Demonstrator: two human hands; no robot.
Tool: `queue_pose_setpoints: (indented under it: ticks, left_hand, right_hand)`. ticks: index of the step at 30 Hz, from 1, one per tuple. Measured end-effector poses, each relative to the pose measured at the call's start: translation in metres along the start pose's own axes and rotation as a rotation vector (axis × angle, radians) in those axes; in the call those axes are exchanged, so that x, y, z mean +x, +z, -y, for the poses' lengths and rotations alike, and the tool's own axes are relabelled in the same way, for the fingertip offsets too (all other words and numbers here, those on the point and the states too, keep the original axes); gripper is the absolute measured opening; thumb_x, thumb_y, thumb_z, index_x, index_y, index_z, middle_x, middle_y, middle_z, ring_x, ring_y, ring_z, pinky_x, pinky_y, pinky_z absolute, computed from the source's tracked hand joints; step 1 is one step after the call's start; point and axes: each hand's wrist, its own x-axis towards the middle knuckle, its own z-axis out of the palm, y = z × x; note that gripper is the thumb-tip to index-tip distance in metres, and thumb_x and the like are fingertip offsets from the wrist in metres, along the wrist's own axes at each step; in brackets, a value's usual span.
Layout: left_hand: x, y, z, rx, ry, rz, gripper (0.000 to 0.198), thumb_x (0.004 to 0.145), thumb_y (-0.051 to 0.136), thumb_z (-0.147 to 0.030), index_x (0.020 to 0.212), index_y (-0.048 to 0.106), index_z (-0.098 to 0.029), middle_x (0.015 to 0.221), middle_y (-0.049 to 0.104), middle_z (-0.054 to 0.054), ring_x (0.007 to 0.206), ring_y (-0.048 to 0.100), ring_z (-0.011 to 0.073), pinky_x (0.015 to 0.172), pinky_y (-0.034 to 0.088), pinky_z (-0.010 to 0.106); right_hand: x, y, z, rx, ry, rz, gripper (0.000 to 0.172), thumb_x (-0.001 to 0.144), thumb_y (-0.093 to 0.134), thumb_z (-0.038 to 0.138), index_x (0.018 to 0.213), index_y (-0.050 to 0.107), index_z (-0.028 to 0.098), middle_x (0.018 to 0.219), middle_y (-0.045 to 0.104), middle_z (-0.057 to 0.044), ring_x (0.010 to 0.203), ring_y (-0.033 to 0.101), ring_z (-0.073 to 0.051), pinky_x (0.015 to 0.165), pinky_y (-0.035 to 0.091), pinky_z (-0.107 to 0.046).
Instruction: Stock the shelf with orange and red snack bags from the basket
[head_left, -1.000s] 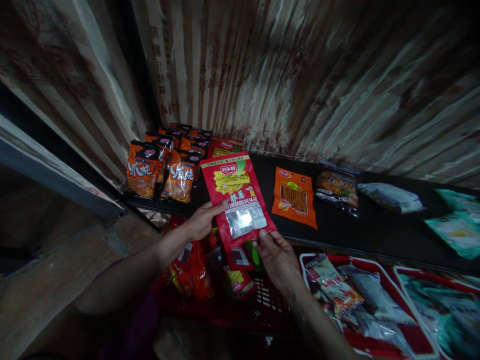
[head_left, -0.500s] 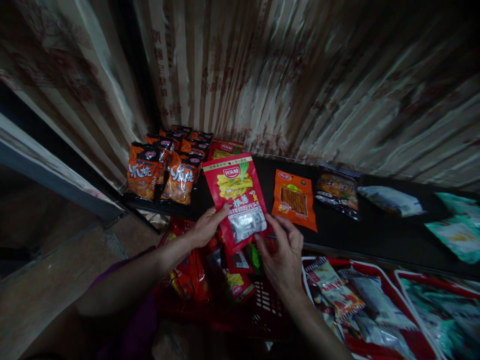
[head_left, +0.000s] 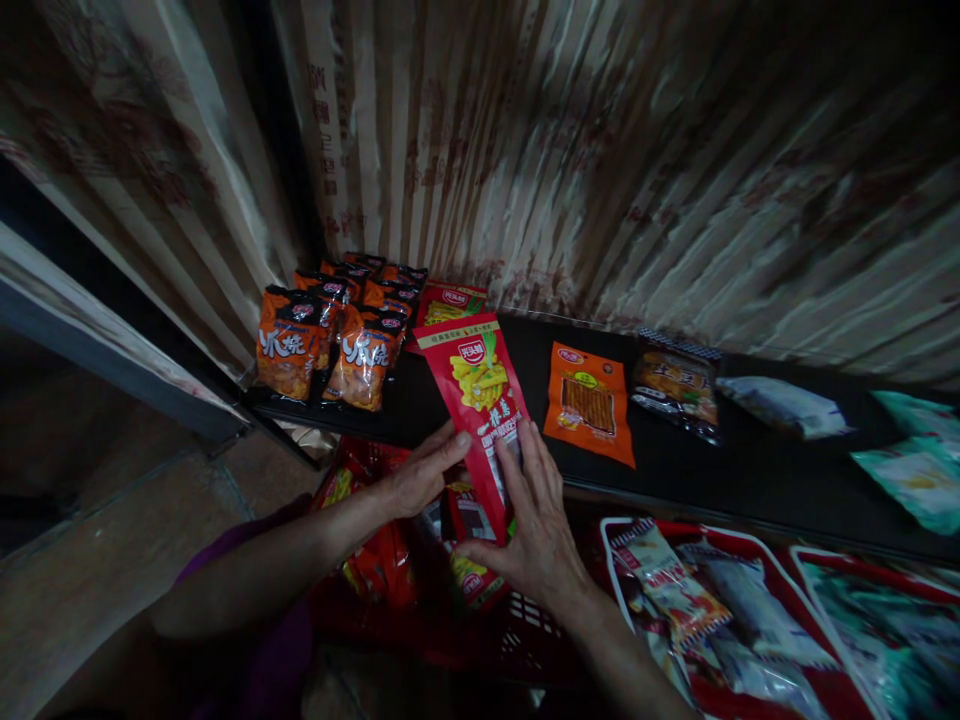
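Both hands hold up a red snack packet [head_left: 480, 392] with yellow sticks printed on it, over the front edge of a black shelf [head_left: 712, 470]. My right hand [head_left: 529, 520] lies across the packet's lower half, fingers stretched along its front and thumb behind. My left hand [head_left: 421, 472] touches the packet's left edge with its fingers extended. Below the hands, a red basket [head_left: 525, 620] contains more red packets.
Several orange snack bags [head_left: 322, 335] stand in rows at the shelf's left end, with another red packet [head_left: 450, 298] behind. An orange flat packet [head_left: 591, 400], a dark packet [head_left: 675, 378] and pale bags lie to the right. Red baskets [head_left: 825, 690] of snacks sit at lower right. Striped curtain behind.
The right hand slid from the packet's bottom corner up over its front. The packet turned narrower and more upright. The left hand dropped slightly along its left edge.
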Motion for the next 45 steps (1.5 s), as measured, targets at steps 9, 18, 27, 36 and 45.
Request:
queue_pose_setpoints:
  ticks: [9, 18, 27, 36, 45]
  left_hand:
    - [-0.002, 0.003, -0.006, 0.031, -0.03, 0.17, 0.052, 0.086, 0.052, -0.046, 0.135, 0.045, -0.028, 0.141, 0.045, 0.01, 0.125, 0.045, 0.0306, 0.092, 0.045, 0.042]
    - [0.005, -0.001, -0.001, 0.227, -0.061, -0.131, 0.067, 0.069, 0.075, -0.038, 0.13, 0.05, -0.025, 0.119, 0.061, 0.012, 0.113, 0.054, 0.0241, 0.093, 0.043, 0.036]
    - [0.011, -0.002, 0.01, 0.078, -0.152, -0.172, 0.048, 0.065, 0.078, -0.034, 0.107, 0.063, -0.017, 0.105, 0.068, 0.008, 0.094, 0.063, 0.0197, 0.09, 0.046, 0.036]
    - [0.015, -0.016, -0.004, 0.036, -0.099, -0.289, 0.041, 0.062, 0.08, -0.031, 0.098, 0.065, -0.017, 0.09, 0.068, 0.002, 0.078, 0.062, 0.0137, 0.077, 0.048, 0.027]
    - [0.011, -0.01, -0.002, -0.056, -0.121, -0.279, 0.049, 0.058, 0.081, -0.02, 0.104, 0.064, -0.017, 0.098, 0.068, 0.003, 0.085, 0.062, 0.0141, 0.085, 0.045, 0.03]
  right_hand:
    - [-0.01, -0.001, -0.005, 0.519, 0.281, -0.324, 0.054, 0.089, 0.049, 0.023, 0.141, 0.035, 0.03, 0.146, 0.039, -0.005, 0.133, 0.038, -0.026, 0.108, 0.035, -0.048]
    - [0.018, -0.012, 0.004, 1.517, 1.001, -0.628, 0.036, 0.078, 0.064, 0.047, 0.108, 0.064, 0.027, 0.107, 0.07, -0.002, 0.106, 0.062, -0.022, 0.089, 0.053, -0.04]
    - [0.019, -0.003, -0.003, 1.709, 1.151, -0.477, 0.03, 0.073, 0.072, 0.04, 0.1, 0.067, 0.026, 0.099, 0.073, 0.0, 0.087, 0.068, -0.017, 0.08, 0.058, -0.032]
    - [0.016, -0.003, -0.015, 1.697, 1.126, -0.405, 0.022, 0.064, 0.08, 0.023, 0.084, 0.07, 0.021, 0.087, 0.074, 0.0, 0.075, 0.069, -0.014, 0.065, 0.058, -0.024]
    - [0.022, 0.003, -0.013, 1.637, 1.107, -0.475, 0.03, 0.062, 0.082, 0.022, 0.09, 0.069, 0.022, 0.088, 0.075, 0.0, 0.078, 0.07, -0.015, 0.073, 0.058, -0.026]
